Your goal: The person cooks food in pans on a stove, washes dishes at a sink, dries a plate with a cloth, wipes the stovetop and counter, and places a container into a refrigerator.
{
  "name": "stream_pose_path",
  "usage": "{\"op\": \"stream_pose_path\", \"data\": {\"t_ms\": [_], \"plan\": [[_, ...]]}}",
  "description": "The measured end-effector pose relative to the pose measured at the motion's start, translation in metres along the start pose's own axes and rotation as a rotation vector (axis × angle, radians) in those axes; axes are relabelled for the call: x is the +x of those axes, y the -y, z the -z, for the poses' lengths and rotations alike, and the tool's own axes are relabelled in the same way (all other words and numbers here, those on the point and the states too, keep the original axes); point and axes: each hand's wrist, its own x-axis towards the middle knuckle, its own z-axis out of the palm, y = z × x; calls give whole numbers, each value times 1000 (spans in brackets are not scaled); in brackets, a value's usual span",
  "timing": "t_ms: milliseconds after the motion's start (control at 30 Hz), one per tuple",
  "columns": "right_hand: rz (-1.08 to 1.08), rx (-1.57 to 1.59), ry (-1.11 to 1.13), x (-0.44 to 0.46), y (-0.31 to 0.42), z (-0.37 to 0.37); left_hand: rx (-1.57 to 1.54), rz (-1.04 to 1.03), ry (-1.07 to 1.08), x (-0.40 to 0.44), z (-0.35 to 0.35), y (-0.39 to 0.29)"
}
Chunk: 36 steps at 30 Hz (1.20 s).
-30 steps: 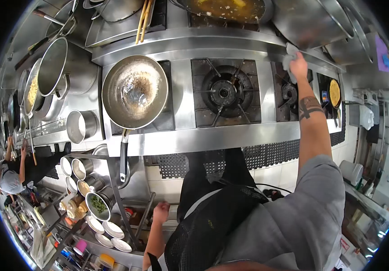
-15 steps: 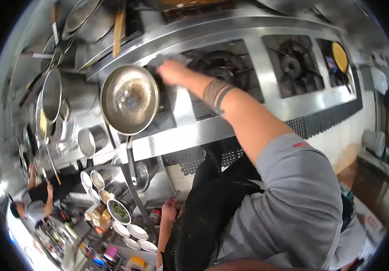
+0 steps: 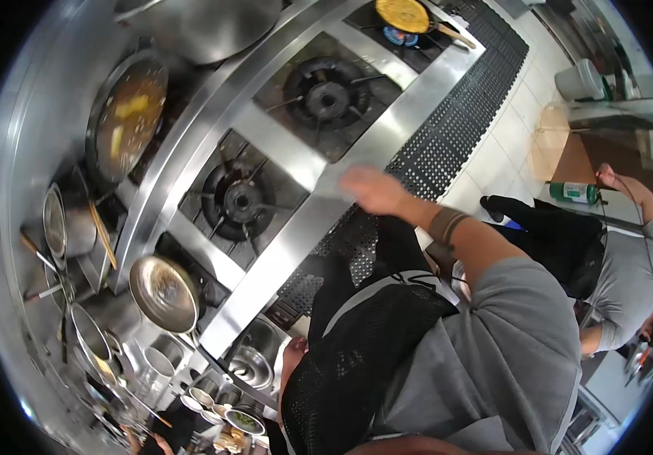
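Observation:
My right hand (image 3: 372,189) is over the stove's steel front edge (image 3: 281,258), smeared by motion. Its fingers are closed on a blurred grey patch that looks like a cloth (image 3: 335,183), pressed near the steel. Low beside my black apron is my left hand (image 3: 294,353); its fingers are partly hidden and I cannot make out their pose. Left of the burners sits a bare frying pan (image 3: 161,292), its handle toward the front edge. Two burners, one nearer (image 3: 241,199) and one farther (image 3: 328,97), have no pans on them.
A pan of yellow food (image 3: 402,15) stands over a blue flame at the far end. Behind the stove is a wide pan of brownish liquid (image 3: 128,114). Black perforated matting (image 3: 447,121) covers the floor. Another person (image 3: 622,258) is at the right; a person's hands show bottom left.
My view has swung toward the far end of the stove. My right hand has moved from beside the frying pan to the front edge. A person at the right has come into view.

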Motion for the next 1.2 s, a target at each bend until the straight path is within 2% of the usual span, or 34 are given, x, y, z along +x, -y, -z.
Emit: {"op": "stream_pose_path", "data": {"t_ms": [67,133,233,267,333,367,400,433,467,500,533,567,600,633,667,733,767,800,833,867,900,967,1067,1200], "plan": [[-110,-37,-82,-11,-89,53,-14,-31,-37,17,-5,-8],[-236,-146,-258,-15,-178,90,-46,-50,-81,23,-16,-28],[-458,-243,-509,-16,-304,141,150,-44,-97,22,-33,-70],[-517,-247,-617,-13,-337,152,158,-33,-110,26,-44,-74],[-577,-226,-677,-5,-379,164,88,-43,-100,33,-55,-91],[-627,-224,-732,-2,-389,174,284,-37,-155,19,-66,-143],[-671,-183,-723,-2,-379,168,279,-42,-154,18,-78,-188],[-705,-147,-711,1,-346,151,339,-127,-167,19,-94,-223],[-635,-162,-684,1,-313,123,399,-212,-183,19,-107,-241],[-494,-127,-646,-1,-276,98,334,-580,-193,38,-114,-241],[-436,1,-524,0,-227,98,387,-574,-201,37,-129,-282],[-470,208,-323,4,-197,95,440,-565,-209,35,-148,-344],[-424,150,-460,7,-171,86,470,-620,-195,39,-162,-389],[-466,151,-438,12,-155,100,501,-678,-180,45,-177,-426],[-456,135,-439,9,-162,107,462,-751,-211,52,-194,-454],[-355,390,-308,4,-186,121,488,-956,-282,64,-228,-509],[-561,662,-58,0,-204,147,561,-1083,-320,67,-240,-530],[-432,523,-236,-9,-237,141,602,-1173,-341,73,-254,-546],[-473,262,-254,-19,-249,178,635,-1270,-372,84,-266,-561],[-610,133,-276,-23,-265,202,610,-1282,-385,92,-275,-571],[-646,90,-293,-30,-294,218,693,-1298,-447,98,-286,-576],[-614,-168,-250,-36,-354,247,777,-1298,-537,109,-299,-581],[-651,-255,-289,-22,-404,285,817,-1189,-578,117,-307,-582],[-503,-363,-413,8,-455,295,813,-981,-722,112,-319,-584]]}}
